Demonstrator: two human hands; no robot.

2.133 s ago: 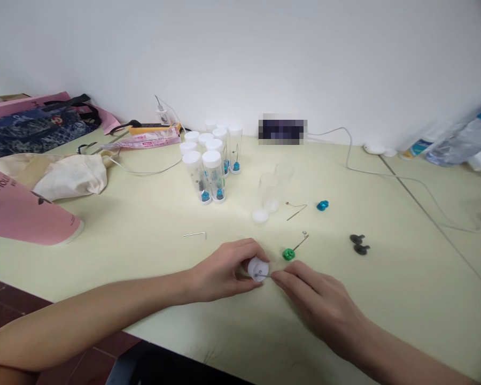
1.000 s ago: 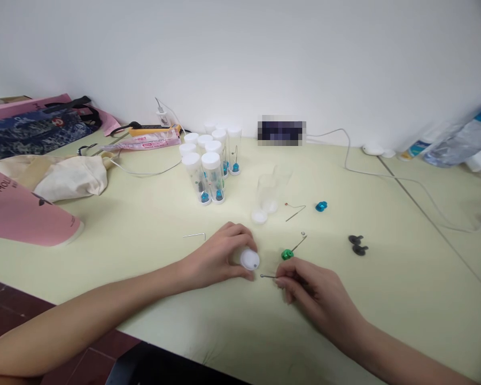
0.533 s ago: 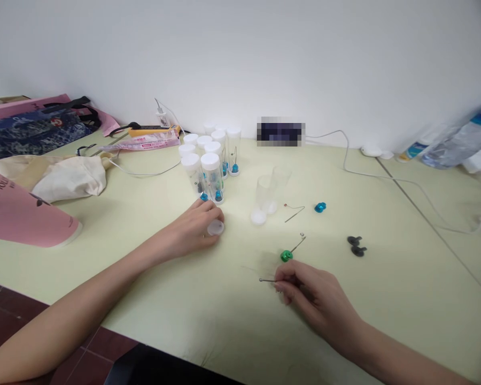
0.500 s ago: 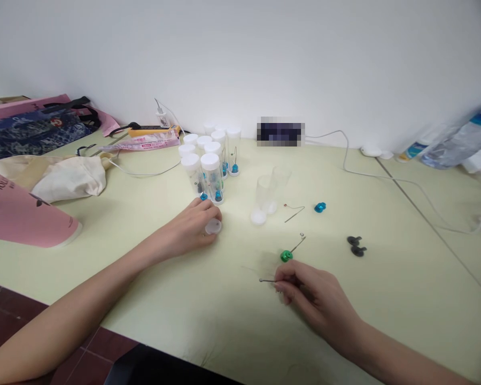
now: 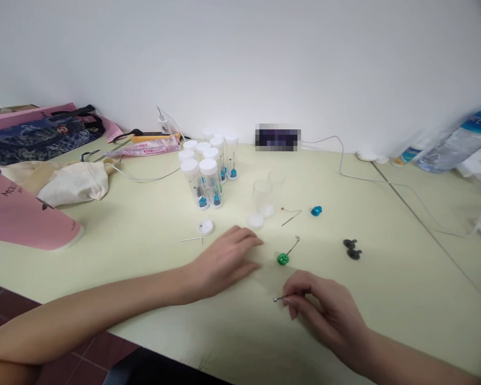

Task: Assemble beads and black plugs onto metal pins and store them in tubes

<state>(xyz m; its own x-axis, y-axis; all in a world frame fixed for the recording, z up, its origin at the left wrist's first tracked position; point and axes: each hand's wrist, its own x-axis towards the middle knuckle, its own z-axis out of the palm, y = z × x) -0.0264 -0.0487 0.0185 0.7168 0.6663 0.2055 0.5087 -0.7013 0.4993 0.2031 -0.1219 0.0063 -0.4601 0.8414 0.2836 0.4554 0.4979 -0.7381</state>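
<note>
My right hand (image 5: 323, 310) pinches a thin metal rod with a small ball end (image 5: 276, 299), just over the table. Beyond it lies a green metal piece (image 5: 282, 259) with a rod sticking out of it. My left hand (image 5: 230, 259) hovers left of the green piece, fingers apart, nothing visible in them. Behind the left wrist are an L-shaped hex key (image 5: 192, 239) and a white cap (image 5: 206, 228) holding something tiny. A bent wire (image 5: 292, 216), a blue metal piece (image 5: 316, 211) and two black pieces (image 5: 354, 254) lie farther right.
Several capped clear tubes (image 5: 211, 184) with blue pieces inside stand at centre-back. Two uncapped clear tubes (image 5: 262, 193) on white bases are nearer the middle. A pink cup (image 5: 32, 214) and cloth pouch (image 5: 72, 183) sit left; a water bottle (image 5: 457, 141) lies back right.
My left hand has left the white cap and moved right and nearer, uncovering the cap and the hex key. My right hand, still pinching the rod, has shifted slightly nearer and right.
</note>
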